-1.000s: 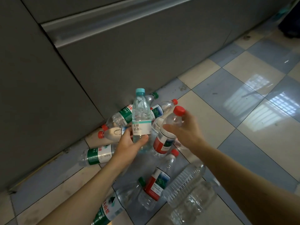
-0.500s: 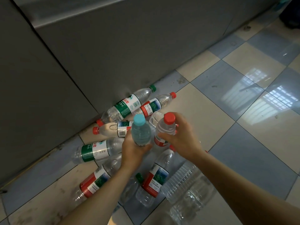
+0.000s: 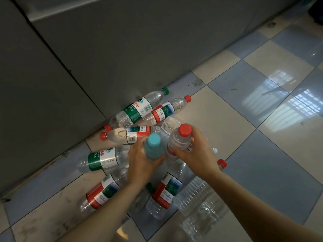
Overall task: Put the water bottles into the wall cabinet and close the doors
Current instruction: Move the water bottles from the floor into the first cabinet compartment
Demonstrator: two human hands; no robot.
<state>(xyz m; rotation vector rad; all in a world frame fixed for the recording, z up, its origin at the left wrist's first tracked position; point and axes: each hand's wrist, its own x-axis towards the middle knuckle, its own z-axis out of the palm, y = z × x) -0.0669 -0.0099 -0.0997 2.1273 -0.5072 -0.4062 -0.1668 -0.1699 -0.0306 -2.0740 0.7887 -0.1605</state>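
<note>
My left hand [image 3: 139, 163] grips an upright bottle with a light blue cap [image 3: 153, 145]. Beside it, my right hand [image 3: 197, 154] grips an upright bottle with a red cap [image 3: 181, 137]. Both bottles point their caps toward the camera and nearly touch. Under and around my hands, several water bottles lie on the tiled floor against the grey wall panels: a green-label bottle [image 3: 138, 109], a red-label bottle [image 3: 166, 110], another green-label bottle [image 3: 101, 158] and a red-label bottle [image 3: 103, 191]. No wall cabinet is in view.
Grey wall panels [image 3: 104, 49] with a seam rise behind the pile. Clear ribbed bottles [image 3: 199, 198] lie near my right forearm. Glossy blue and cream floor tiles [image 3: 253, 119] stretch to the right.
Both held bottles have tipped from showing their sides to cap-up toward the camera and moved closer together. The view has dropped, showing more of the bottles on the floor.
</note>
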